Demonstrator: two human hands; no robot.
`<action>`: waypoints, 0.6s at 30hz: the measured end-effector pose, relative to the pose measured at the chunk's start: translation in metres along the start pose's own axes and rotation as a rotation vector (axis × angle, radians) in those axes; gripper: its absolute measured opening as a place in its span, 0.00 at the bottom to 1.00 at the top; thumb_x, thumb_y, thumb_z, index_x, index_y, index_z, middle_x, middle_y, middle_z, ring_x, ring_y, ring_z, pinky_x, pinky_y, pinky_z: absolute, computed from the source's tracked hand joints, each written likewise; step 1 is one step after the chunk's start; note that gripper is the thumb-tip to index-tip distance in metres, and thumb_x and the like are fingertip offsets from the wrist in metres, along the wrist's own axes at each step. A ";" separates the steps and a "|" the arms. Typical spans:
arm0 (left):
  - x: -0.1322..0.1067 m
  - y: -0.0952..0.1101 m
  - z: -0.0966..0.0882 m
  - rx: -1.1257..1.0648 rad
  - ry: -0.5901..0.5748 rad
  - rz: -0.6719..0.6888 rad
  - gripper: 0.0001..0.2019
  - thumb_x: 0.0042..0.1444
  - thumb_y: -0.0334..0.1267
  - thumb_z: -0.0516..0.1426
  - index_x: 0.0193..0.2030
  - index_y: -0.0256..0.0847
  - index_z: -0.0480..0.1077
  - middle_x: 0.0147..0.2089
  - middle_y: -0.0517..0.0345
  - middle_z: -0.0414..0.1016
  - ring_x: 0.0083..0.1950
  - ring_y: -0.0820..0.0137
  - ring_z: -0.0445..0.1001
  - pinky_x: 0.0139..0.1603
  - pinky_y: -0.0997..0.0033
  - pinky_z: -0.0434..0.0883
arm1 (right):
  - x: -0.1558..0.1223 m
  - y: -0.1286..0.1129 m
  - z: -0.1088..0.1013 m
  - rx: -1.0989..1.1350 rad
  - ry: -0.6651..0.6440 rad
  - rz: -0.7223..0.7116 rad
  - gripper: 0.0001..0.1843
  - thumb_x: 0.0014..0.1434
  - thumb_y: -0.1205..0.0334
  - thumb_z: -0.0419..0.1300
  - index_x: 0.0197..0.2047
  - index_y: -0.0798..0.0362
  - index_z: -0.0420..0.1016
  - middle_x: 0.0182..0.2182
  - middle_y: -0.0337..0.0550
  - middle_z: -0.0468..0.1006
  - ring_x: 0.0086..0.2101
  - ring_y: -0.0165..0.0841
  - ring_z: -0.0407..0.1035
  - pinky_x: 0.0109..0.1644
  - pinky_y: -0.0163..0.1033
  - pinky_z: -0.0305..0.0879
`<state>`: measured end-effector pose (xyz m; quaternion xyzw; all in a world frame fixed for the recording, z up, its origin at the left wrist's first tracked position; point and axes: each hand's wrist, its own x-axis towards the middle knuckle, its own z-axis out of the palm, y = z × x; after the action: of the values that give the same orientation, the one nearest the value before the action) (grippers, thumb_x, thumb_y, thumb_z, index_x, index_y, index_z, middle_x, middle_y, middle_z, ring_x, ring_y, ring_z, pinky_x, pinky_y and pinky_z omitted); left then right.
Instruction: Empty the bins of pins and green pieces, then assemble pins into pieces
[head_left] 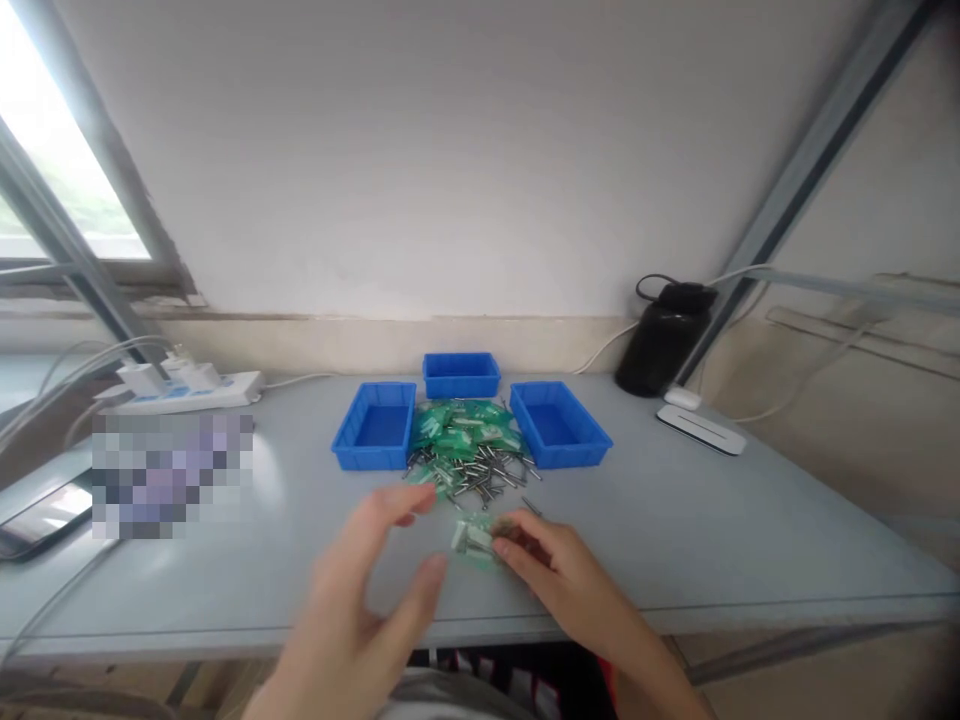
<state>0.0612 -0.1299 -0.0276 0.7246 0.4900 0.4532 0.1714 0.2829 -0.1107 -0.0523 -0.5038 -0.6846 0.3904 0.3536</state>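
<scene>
The right hand (pixel 555 570) is clamping its grip on a green packet (pixel 474 542), while the left hand (pixel 337 600) is hovering nearby, thumb and fingers standing apart.

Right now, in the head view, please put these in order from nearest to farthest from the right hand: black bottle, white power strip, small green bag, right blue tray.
1. Small green bag: at the right hand, by its fingertips.
2. Right blue tray: beyond the hand.
3. Black bottle: back right.
4. White power strip: far left.
</scene>
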 end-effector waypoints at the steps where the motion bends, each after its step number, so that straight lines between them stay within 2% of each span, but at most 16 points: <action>1: 0.006 -0.004 0.010 -0.028 -0.013 -0.007 0.17 0.60 0.41 0.54 0.55 0.44 0.63 0.48 0.53 0.72 0.49 0.63 0.71 0.51 0.62 0.69 | 0.000 0.000 0.000 0.007 -0.008 0.000 0.10 0.63 0.55 0.52 0.35 0.51 0.69 0.28 0.37 0.72 0.30 0.30 0.66 0.32 0.33 0.59; 4: 0.017 -0.014 0.033 -0.153 -0.088 -0.097 0.15 0.62 0.41 0.50 0.55 0.43 0.63 0.46 0.53 0.73 0.46 0.66 0.73 0.49 0.66 0.69 | -0.001 -0.002 -0.002 0.022 -0.019 0.006 0.10 0.64 0.55 0.51 0.36 0.51 0.69 0.29 0.36 0.72 0.31 0.30 0.66 0.33 0.33 0.60; 6: 0.019 -0.016 0.039 -0.207 -0.235 -0.143 0.15 0.61 0.41 0.50 0.53 0.42 0.64 0.43 0.54 0.74 0.43 0.67 0.73 0.47 0.68 0.69 | -0.001 -0.001 -0.002 0.022 -0.019 0.005 0.10 0.64 0.55 0.51 0.38 0.51 0.69 0.29 0.37 0.72 0.31 0.30 0.66 0.34 0.33 0.60; 9: 0.018 -0.013 0.038 -0.226 -0.388 -0.150 0.12 0.61 0.38 0.51 0.50 0.42 0.65 0.37 0.57 0.75 0.40 0.68 0.73 0.44 0.71 0.69 | 0.000 0.002 -0.002 0.003 -0.001 -0.021 0.12 0.64 0.54 0.51 0.37 0.51 0.70 0.29 0.37 0.72 0.31 0.31 0.66 0.35 0.34 0.61; 13: 0.020 -0.011 0.035 -0.178 -0.429 -0.171 0.06 0.60 0.37 0.52 0.42 0.41 0.68 0.30 0.61 0.73 0.33 0.70 0.71 0.37 0.74 0.68 | 0.001 0.007 -0.001 -0.066 0.102 -0.089 0.12 0.62 0.53 0.53 0.35 0.51 0.72 0.29 0.39 0.70 0.31 0.32 0.65 0.35 0.35 0.60; 15: 0.021 -0.010 0.032 -0.153 -0.461 -0.165 0.08 0.61 0.38 0.51 0.37 0.41 0.69 0.28 0.61 0.73 0.31 0.70 0.70 0.34 0.74 0.67 | 0.000 0.009 -0.001 -0.075 0.093 -0.076 0.13 0.62 0.52 0.53 0.36 0.50 0.74 0.26 0.38 0.68 0.28 0.32 0.63 0.32 0.35 0.59; 18: 0.022 -0.009 0.027 -0.256 -0.511 -0.168 0.11 0.62 0.39 0.49 0.42 0.44 0.73 0.35 0.59 0.78 0.37 0.68 0.74 0.42 0.71 0.70 | -0.004 0.010 -0.002 -0.022 0.009 -0.035 0.16 0.62 0.49 0.53 0.43 0.48 0.75 0.27 0.39 0.72 0.29 0.33 0.65 0.33 0.36 0.62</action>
<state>0.0805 -0.1014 -0.0376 0.7446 0.4281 0.2986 0.4161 0.2900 -0.1118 -0.0605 -0.4971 -0.6961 0.3744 0.3580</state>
